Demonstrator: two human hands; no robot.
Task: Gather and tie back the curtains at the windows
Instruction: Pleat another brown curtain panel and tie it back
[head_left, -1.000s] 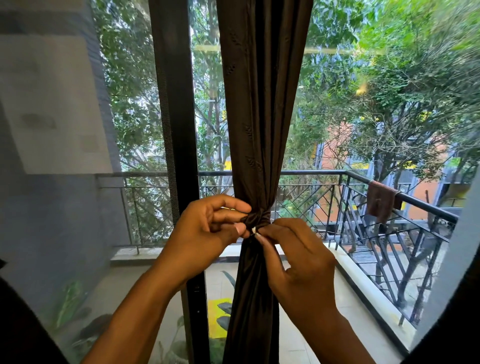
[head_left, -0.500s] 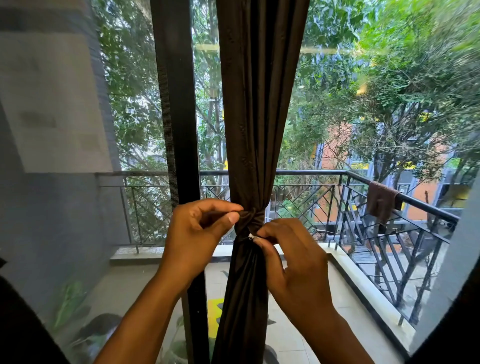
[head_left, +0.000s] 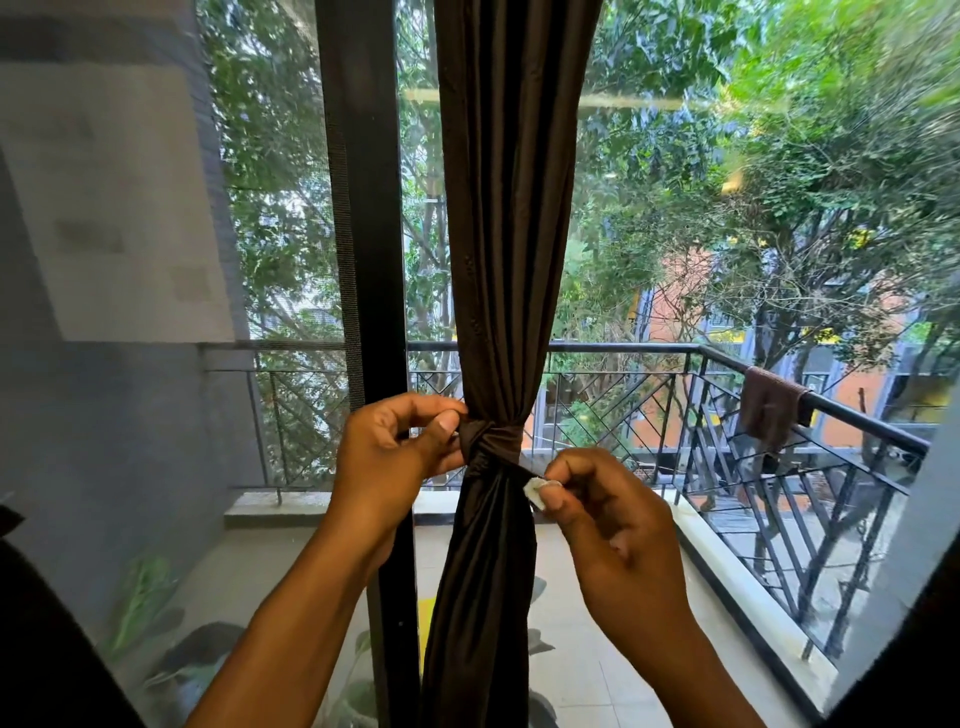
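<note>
At the far left of the frame a grey wall is showing through the glass, and next to it the dark window frame is running from top to bottom.

Just right of that frame, at mid-height, the left hand is pinching one end of the tie band between thumb and curled forefinger, right against the left edge of the knot. It looks to be holding that end steady so the knot cannot slide while the other end is being pulled.

In the centre the brown curtain is hanging gathered into one narrow bundle, and the tie band is cinching it at about railing height, with the cloth flaring wider above and below the waist.

Slightly lower and to the right, the right hand is gripping the band's other end, fingers curled round a small white tab at its tip. The strip between knot and hand is lying taut, which suggests the hand is drawing the knot tight.

Further right, outside the glass, a black balcony railing is crossing the view, and a brown cloth is hanging over its top bar, well apart from both hands.
</note>
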